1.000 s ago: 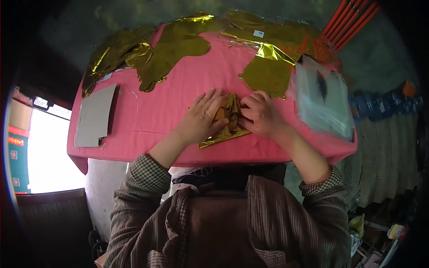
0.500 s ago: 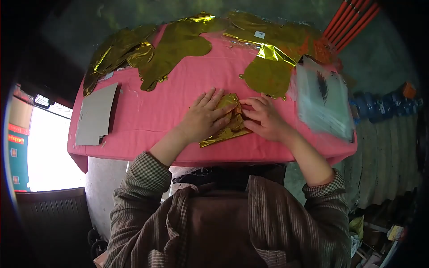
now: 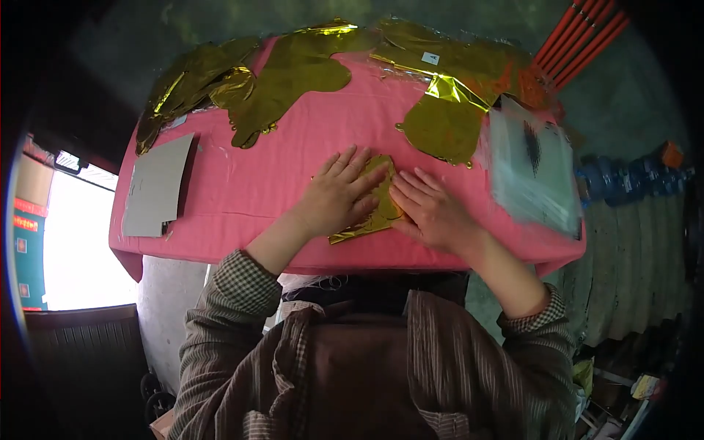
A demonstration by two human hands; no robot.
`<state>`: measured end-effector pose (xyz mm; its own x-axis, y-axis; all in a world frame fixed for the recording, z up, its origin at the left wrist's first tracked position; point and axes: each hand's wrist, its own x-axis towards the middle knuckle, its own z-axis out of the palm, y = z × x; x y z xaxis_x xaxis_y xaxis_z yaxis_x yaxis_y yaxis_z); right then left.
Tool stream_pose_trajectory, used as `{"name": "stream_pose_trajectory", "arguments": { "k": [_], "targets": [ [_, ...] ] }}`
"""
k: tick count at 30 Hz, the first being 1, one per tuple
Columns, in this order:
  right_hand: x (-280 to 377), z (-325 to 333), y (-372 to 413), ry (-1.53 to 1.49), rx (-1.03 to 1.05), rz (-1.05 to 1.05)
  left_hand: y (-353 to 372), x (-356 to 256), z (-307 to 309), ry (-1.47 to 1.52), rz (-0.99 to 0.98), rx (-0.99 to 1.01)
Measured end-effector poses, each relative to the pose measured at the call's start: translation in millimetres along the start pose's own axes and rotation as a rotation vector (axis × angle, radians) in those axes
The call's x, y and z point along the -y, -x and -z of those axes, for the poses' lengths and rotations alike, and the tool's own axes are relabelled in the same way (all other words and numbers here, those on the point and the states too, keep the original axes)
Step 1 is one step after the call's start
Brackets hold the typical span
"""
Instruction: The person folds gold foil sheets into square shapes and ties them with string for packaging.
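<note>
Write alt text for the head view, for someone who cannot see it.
Left hand and right hand press flat on a folded gold foil piece on a pink tablecloth. More gold foil shapes lie at the far edge, a grey card at left.

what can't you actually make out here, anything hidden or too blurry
- folded gold foil: head view, mostly covered by the left hand and right hand, shape unclear
- clear packets: blurred, print unreadable
- white label on the far gold sheets: too small to read
- orange rods: cut off by the top edge
</note>
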<state>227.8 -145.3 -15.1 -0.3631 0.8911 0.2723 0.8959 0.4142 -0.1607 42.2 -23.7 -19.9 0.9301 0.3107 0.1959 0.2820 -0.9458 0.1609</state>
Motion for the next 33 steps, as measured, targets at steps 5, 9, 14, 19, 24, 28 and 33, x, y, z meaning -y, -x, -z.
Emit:
{"name": "stream_pose_trajectory", "arguments": {
  "k": [5, 9, 14, 19, 24, 28, 33],
  "targets": [
    [2, 8, 1, 0.008, 0.037, -0.005, 0, 0, -1, -0.015, 0.022, 0.01],
    [-16, 16, 1, -0.209, 0.11, -0.062, 0, 0, -1, -0.03, 0.016, -0.001],
    [-16, 7, -12, -0.353, -0.028, -0.191, -1, 0, -2, -0.02, 0.011, -0.001],
    [4, -14, -23, -0.074, 0.06, -0.178, 0, 1, -4, -0.05, 0.009, 0.005],
    [6, -16, -20, 0.096, 0.208, -0.229, -1, -1, -2, -0.049, 0.01, 0.006],
    [6, -16, -21, 0.129, 0.242, -0.23, -1, -4, 3, 0.135, 0.091, -0.025],
    [7, -16, -22, 0.081, 0.229, -0.243, 5, 7, 4, 0.374, 0.132, -0.092]
  ]
}}
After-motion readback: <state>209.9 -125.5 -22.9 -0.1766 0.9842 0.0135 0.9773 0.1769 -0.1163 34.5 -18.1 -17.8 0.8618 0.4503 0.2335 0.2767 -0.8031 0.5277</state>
